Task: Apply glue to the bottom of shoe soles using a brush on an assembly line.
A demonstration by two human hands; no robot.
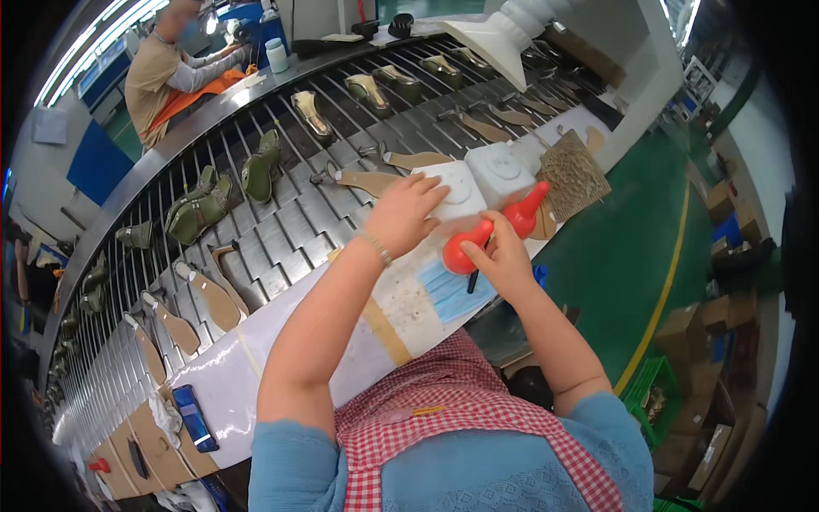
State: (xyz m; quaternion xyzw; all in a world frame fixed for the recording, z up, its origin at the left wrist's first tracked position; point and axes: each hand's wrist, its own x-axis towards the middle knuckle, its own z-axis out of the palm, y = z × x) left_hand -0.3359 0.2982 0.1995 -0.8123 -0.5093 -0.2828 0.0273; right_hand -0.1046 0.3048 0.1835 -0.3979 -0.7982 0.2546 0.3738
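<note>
Head view: right hand (507,260) has grip closed on stem of red bulb (459,253), held over desk (226,375), near blue cloth (452,292). Left hand (405,213) lies on white tub (459,188); cannot tell how firm grip is. Second tub (502,173) just beside, second red bulb (519,217) near it. Green shoes (201,212) on metal slats (277,243).
</note>
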